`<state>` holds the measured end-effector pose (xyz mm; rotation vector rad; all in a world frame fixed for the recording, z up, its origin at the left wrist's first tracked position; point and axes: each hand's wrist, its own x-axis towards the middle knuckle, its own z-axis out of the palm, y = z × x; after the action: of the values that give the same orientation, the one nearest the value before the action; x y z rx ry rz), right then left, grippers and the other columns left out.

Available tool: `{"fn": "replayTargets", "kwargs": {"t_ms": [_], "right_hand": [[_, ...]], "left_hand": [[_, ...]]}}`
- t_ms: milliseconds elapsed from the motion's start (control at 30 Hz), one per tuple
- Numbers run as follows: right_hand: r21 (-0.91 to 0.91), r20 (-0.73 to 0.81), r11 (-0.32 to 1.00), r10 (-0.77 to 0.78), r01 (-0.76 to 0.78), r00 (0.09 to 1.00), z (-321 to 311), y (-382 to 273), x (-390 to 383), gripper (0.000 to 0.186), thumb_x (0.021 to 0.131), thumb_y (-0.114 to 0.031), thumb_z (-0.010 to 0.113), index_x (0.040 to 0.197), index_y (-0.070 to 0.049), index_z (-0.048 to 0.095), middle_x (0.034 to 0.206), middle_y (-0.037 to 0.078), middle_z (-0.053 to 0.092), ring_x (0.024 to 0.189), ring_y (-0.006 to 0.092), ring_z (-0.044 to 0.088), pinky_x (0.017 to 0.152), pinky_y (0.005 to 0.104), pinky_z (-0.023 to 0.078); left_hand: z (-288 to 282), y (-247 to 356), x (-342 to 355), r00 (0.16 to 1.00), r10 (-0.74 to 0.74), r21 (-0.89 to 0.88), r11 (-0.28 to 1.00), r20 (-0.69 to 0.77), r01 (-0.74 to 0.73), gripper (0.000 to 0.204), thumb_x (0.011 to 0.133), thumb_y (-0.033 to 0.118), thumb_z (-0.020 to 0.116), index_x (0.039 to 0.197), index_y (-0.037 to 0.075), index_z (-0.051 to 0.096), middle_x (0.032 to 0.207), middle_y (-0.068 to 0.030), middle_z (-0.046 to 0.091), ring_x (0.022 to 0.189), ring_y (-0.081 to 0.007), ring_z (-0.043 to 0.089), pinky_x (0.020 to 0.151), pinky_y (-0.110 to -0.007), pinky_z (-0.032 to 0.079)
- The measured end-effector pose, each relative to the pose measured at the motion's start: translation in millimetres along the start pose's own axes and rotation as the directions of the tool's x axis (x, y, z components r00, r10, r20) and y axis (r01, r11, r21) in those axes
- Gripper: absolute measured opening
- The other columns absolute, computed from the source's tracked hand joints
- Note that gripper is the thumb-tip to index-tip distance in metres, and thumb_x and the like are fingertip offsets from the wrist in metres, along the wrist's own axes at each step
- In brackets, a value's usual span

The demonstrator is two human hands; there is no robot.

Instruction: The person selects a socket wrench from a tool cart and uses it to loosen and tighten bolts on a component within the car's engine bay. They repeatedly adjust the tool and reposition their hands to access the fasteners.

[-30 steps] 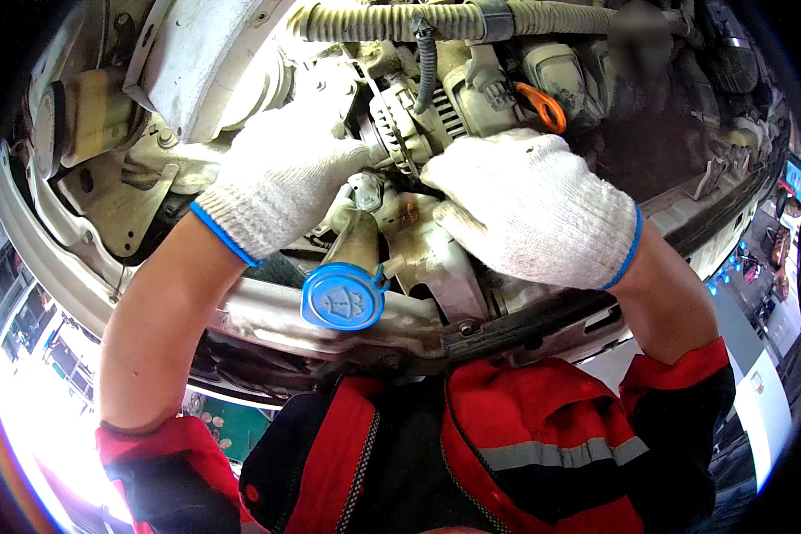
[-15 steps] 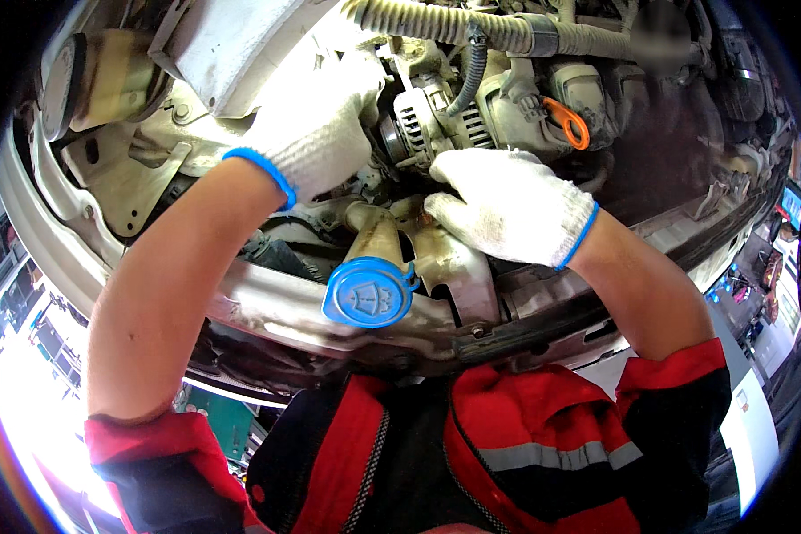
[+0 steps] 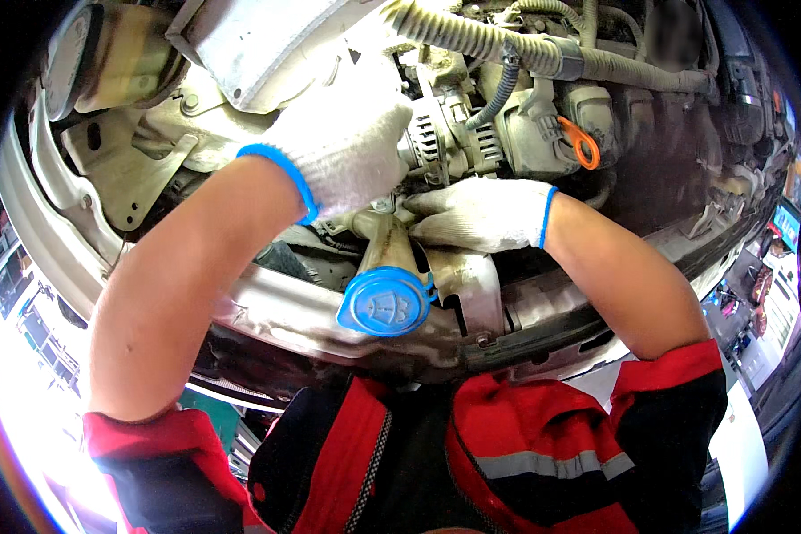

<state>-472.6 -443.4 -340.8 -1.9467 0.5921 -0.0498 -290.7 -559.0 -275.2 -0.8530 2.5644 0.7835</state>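
Both of my hands wear white knit gloves with blue cuffs and reach into a car's engine bay. My left hand (image 3: 351,147) is curled just left of the alternator (image 3: 449,147); its fingertips, and whatever they grip, are hidden. Below the alternator, my right hand (image 3: 485,214) points left with its fingers drawn together. Those fingertips reach low beside the washer filler neck (image 3: 385,240), and I cannot make out what lies between them. A blue washer cap (image 3: 384,303) closes the neck in front of my hands.
A ribbed hose (image 3: 472,36) crosses behind the alternator. The orange dipstick loop (image 3: 580,142) stands to its right. At the upper left are a metal box (image 3: 249,44) and a headlight housing (image 3: 107,62). The front crossmember (image 3: 285,298) runs along the near side.
My right hand has shifted left and its fingers have drawn closer together. My left hand has moved slightly right and down in the picture. The whole view has also shifted a little.
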Motion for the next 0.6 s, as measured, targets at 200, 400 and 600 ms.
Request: {"fn": "replayTargets", "kwargs": {"t_ms": [200,400,600], "right_hand": [[0.09,0.192,0.886,0.433,-0.455,0.881,-29.4,-27.7,-3.1,0.039,0.1,-0.032,0.051,0.122,-0.003,0.065,0.117,0.027,0.067,0.103,0.0438,0.068,0.09,0.0482,0.054],[0.06,-0.476,0.939,0.326,-0.339,0.817,-54.7,-73.7,-1.9,0.048,0.092,-0.025,0.067,0.133,-0.001,0.06,0.121,0.025,0.067,0.113,0.0395,0.067,0.096,0.0457,0.053],[0.113,-0.595,0.962,0.267,-0.249,0.758,-58.5,-83.0,22.5,0.041,0.087,-0.022,0.074,0.123,-0.004,0.062,0.104,0.021,0.069,0.102,0.038,0.069,0.091,0.0468,0.055]], "left_hand": [[-7.5,-0.3,4.6,0.996,0.043,-0.083,0.995,-0.082,-0.05,0.031,0.086,0.029,0.068,0.097,-0.001,0.072,0.08,-0.0244,0.069,0.081,-0.0416,0.071,0.079,-0.049,0.057],[-24.1,8.0,-50.9,0.998,-0.044,-0.16,0.986,-0.046,0.036,0.028,0.09,0.024,0.063,0.102,-0.001,0.069,0.078,-0.0263,0.068,0.075,-0.0439,0.069,0.071,-0.051,0.056],[-40.3,15.2,-62.1,0.971,-0.239,-0.46,0.861,0.013,0.218,0.032,0.091,0.019,0.056,0.117,-0.001,0.058,0.075,-0.0248,0.066,0.073,-0.0403,0.07,0.069,-0.05,0.055]]}}
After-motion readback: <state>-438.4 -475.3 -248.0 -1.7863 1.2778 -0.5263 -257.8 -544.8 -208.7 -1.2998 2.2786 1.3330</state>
